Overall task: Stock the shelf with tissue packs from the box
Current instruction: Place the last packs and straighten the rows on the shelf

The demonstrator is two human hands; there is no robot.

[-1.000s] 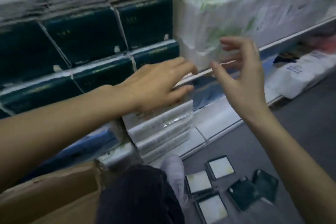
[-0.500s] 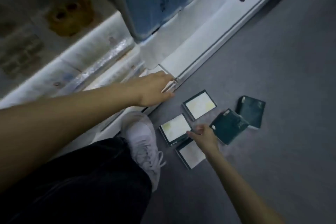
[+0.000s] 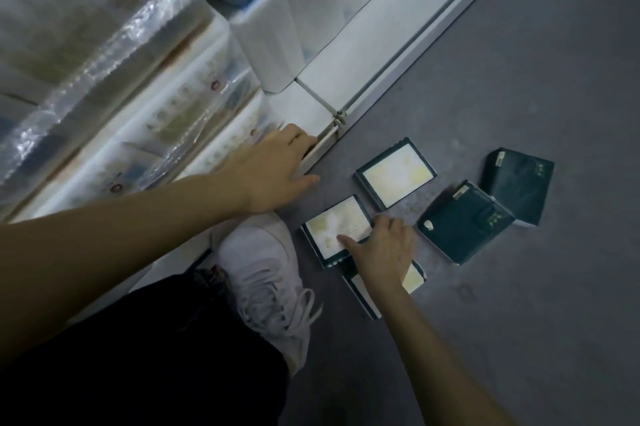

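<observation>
Five tissue packs point(image 3: 396, 176) loose on the floor point(image 3: 519, 304), right of shelf base point(image 3: 349, 76). Left hand point(image 3: 273, 176) spread, braced on that base. Right hand point(image 3: 384, 252) over near pack point(image 3: 330, 226), thumb on its face; grip perhaps forming, cannot tell. Step: pickup. Next: pinch edges, lift shelfward.

Floor point(image 3: 519, 287): five tissue packs point(image 3: 394, 180) lie right of the shelf base point(image 3: 363, 58).
Shoe point(image 3: 266, 273): between shelf base and packs.
Right hand point(image 3: 384, 252): on the pack nearest the shoe point(image 3: 329, 228).
Left hand point(image 3: 273, 176): on the shelf base's front edge, beside wrapped tissue bundles point(image 3: 104, 55).
</observation>
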